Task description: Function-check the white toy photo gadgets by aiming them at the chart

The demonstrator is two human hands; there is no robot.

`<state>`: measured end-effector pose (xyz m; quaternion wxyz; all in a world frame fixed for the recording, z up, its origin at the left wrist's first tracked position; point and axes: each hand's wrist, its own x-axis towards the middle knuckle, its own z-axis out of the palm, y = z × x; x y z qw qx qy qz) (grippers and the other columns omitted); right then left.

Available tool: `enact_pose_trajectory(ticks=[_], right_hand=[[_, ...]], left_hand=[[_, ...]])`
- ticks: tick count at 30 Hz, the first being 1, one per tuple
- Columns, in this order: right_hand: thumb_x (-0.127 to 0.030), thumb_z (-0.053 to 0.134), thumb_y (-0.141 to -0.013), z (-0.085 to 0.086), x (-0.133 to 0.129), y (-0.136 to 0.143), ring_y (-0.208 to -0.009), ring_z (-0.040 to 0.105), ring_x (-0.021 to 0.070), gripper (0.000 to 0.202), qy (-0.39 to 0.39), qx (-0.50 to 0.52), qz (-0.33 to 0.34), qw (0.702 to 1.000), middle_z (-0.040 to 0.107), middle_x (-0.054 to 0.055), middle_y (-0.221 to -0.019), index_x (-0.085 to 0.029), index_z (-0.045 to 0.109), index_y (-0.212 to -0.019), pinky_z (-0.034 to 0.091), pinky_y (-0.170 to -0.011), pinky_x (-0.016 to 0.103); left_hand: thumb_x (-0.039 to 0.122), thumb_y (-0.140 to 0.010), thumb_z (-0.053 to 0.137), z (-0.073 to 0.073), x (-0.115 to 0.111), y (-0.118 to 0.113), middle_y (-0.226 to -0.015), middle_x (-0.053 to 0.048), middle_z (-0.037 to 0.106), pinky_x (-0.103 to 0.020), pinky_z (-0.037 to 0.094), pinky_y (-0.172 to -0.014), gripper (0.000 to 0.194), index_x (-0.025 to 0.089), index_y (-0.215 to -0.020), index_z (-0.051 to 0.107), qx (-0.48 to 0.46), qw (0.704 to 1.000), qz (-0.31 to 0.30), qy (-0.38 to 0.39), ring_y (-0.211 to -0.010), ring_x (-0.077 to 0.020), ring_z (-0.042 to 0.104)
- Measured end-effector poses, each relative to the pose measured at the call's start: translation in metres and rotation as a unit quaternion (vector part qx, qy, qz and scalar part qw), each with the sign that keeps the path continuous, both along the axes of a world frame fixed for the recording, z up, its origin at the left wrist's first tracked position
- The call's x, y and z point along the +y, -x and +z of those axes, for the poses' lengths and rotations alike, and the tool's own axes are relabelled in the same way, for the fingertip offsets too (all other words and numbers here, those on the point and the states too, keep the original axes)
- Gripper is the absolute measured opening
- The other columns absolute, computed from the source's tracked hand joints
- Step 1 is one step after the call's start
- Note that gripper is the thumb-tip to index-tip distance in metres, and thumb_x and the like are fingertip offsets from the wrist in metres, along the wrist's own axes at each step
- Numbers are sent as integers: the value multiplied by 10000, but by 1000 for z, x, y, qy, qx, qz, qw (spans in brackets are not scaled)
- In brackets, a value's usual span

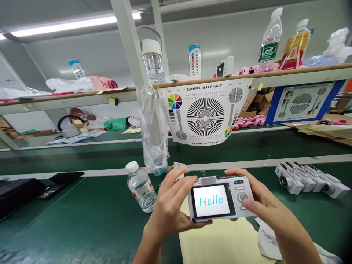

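A white camera point(239, 183) is held up over the green bench, its back toward me and its screen lit with the word "Hello". My left hand point(172, 203) grips its left end, fingers along the top edge and thumb below. Around the right end is my right hand point(265, 203), with the thumb on the round button pad and a finger at the top. Beneath the camera lies a yellow sheet point(222, 240). Behind it, a camera test chart point(205, 116) hangs from the shelf.
A plastic bottle point(142, 187) stands left of my left hand. Several white camera bodies point(310, 179) lie at the right. A black case point(19, 196) is at the far left. The shelf edge point(297, 75) carries bottles, and a white cloth point(268, 240) lies near my right wrist.
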<state>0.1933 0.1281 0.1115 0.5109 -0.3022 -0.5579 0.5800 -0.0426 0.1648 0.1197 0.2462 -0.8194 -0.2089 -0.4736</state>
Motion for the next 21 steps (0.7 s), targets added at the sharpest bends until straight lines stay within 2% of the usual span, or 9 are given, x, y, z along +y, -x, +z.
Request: enact_pose_trajectory(ticks=[7, 14, 21], right_hand=[[-403, 707, -786, 0, -5, 1, -744, 670, 188, 523, 7, -6, -29, 1000, 645, 15, -860, -265, 499, -1245, 590, -602, 273], [-452, 746, -765, 2, -10, 2, -723, 640, 149, 515, 7, 6, -45, 999, 649, -7, -875, -282, 556, -1213, 569, -594, 211], [-463, 704, -811, -3, -12, 1, -729, 615, 122, 483, -10, -13, -44, 999, 672, -29, -917, -329, 538, -1244, 537, -648, 176]], left_hand=[[682, -753, 628, 2, -5, -2, -900, -144, 750, -448, 590, -824, 676, 113, -1119, 615, -6, 1000, 16, -16, -940, -323, 699], [668, -760, 636, 3, -6, -3, -905, -146, 745, -432, 583, -845, 651, 92, -1063, 622, -3, 1000, 14, -19, -950, -312, 688], [664, -793, 602, 4, -8, -4, -891, -138, 745, -415, 588, -821, 620, 98, -1047, 622, -9, 999, 15, -26, -932, -301, 687]])
